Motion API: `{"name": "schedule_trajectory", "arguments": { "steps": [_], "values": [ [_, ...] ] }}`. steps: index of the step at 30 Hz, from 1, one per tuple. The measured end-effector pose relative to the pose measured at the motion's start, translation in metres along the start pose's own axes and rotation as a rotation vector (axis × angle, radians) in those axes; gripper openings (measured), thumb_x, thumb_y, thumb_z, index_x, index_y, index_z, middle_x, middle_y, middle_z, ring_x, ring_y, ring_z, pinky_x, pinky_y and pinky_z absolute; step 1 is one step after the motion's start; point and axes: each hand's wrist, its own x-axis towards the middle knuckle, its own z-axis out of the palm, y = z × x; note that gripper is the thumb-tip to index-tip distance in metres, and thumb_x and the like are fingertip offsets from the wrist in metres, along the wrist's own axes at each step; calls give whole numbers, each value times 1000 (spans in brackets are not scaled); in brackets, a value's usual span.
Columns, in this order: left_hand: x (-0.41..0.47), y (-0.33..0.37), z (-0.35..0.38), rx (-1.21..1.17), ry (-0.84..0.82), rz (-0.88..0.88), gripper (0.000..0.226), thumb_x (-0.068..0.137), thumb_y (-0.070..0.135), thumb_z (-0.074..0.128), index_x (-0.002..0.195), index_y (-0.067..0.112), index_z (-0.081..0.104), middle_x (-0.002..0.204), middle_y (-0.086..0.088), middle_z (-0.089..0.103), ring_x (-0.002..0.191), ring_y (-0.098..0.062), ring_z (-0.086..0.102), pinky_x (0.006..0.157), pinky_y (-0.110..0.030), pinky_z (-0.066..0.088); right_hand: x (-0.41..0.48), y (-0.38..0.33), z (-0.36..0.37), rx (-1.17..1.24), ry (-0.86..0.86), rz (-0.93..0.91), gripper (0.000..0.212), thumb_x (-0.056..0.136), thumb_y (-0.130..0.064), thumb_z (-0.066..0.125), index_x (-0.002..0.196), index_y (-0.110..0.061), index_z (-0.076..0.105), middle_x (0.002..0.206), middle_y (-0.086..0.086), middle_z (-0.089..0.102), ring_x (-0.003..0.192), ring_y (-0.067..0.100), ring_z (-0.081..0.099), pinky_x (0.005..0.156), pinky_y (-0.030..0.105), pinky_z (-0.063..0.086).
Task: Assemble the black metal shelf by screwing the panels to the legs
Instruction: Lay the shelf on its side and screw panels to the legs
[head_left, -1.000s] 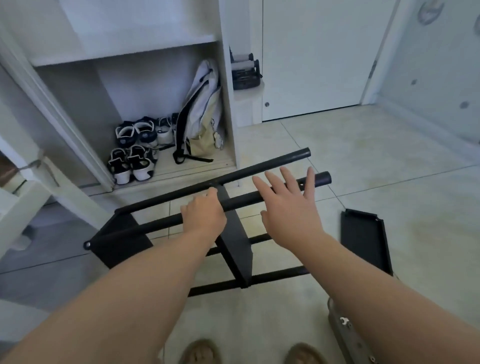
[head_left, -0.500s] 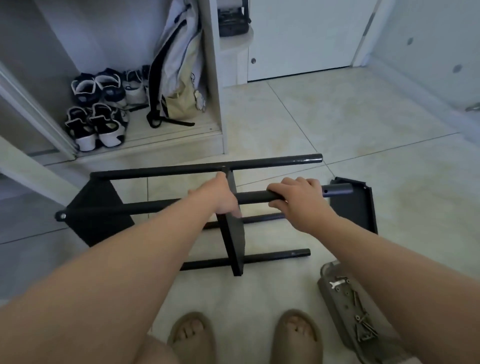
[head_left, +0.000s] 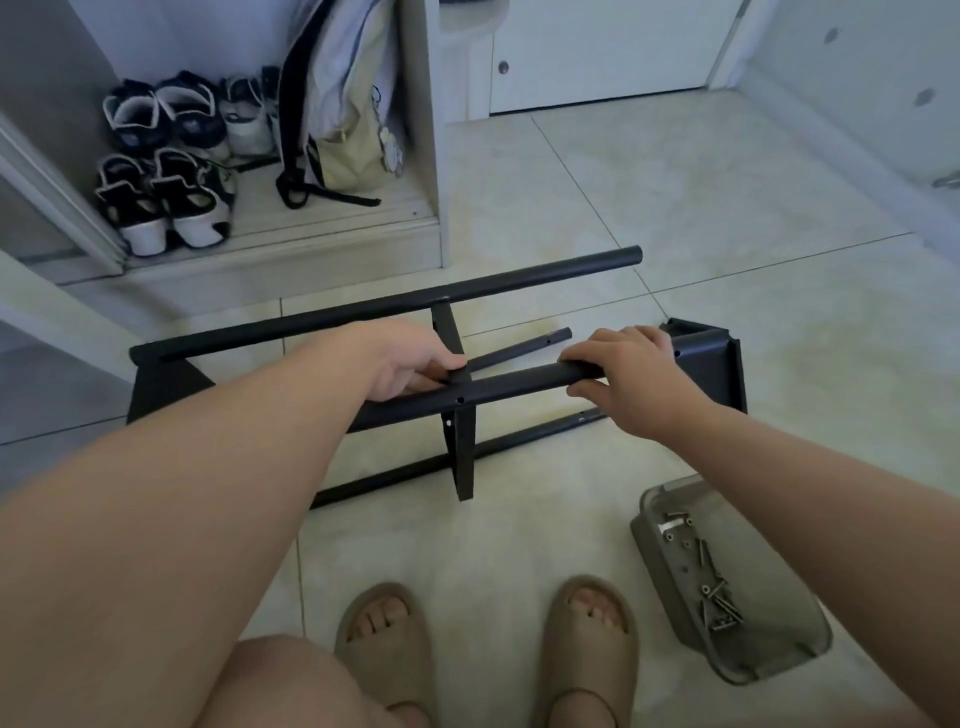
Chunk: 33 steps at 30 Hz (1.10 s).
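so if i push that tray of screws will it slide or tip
It probably slides easily: the tray sits on smooth tile. Tipping seems unlikely, as it looks low and wide. The screws lie loose inside, so they would likely rattle and shift, and might spill if it is lifted tilted.

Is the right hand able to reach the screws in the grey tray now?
Probably yes: the tray lies open on the floor under the forearm, nothing covers the screws; the right hand must first release the leg.

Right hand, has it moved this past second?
Yes. The right hand dropped onto the near black metal tube and grips it, rightward toward the loose black metal panel.
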Motion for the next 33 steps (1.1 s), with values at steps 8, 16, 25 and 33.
{"name": "schedule_trajectory", "arguments": {
  "steps": [8,16,25,33],
  "values": [
    [15,-6,1,-120,10,69,33,99,23,61,129,10,59,126,2,66,85,-9,62,73,-23,44,10,6,10,-31,-34,54,21,99,-32,61,120,-34,64,104,-12,53,104,17,50,109,37,19],
    [30,-4,-9,-141,9,121,36,98,22,62,133,11,58,120,3,69,88,-10,63,76,-25,45,29,11,13,-61,-41,34,22,100,-35,59,121,-34,64,106,-7,58,103,21,52,106,41,25],
    [39,-3,-16,-145,5,151,36,99,20,59,134,10,59,128,-1,68,84,-11,64,83,-25,47,43,10,14,-44,-16,38,21,100,-31,60,119,-31,67,110,-3,60,104,22,52,108,41,22],
    [40,-8,-18,-126,25,143,26,99,18,60,125,12,59,121,2,68,91,-14,67,84,-27,50,39,9,18,-59,-95,45,18,98,-33,62,115,-32,67,104,-5,61,98,22,53,89,36,23]
  ]
}}
